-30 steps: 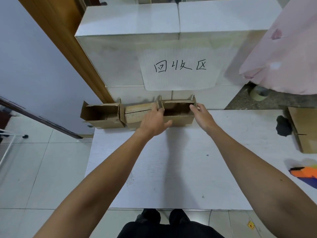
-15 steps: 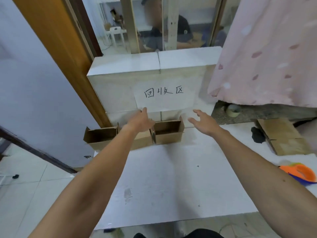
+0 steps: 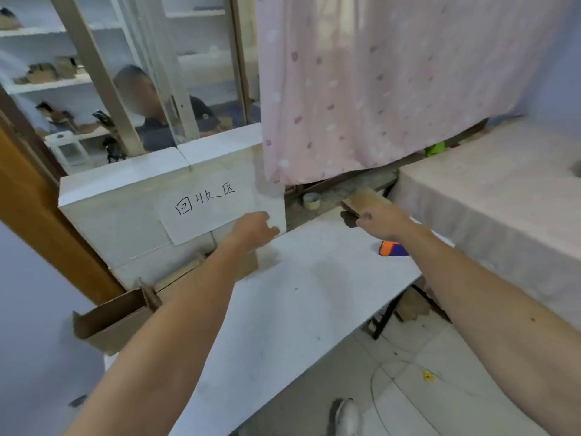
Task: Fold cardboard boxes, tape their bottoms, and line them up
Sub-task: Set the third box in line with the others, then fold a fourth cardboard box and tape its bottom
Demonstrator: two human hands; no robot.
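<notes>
Cardboard boxes (image 3: 110, 319) sit at the surface's (image 3: 314, 294) left edge, where the passing forearm could knock them off. Left hand (image 3: 254, 229) is loosely curled, empty; right hand (image 3: 382, 220) meets flat cardboard (image 3: 366, 198), grip unclear.

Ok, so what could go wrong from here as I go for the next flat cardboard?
1. The end box sits at the left edge of the table, close by your left forearm; a swing of that arm could knock it off.
2. The orange tool lies near the table's right edge, partly under your right forearm. Pulling the flat cardboard back with the right hand could sweep it off.
</notes>
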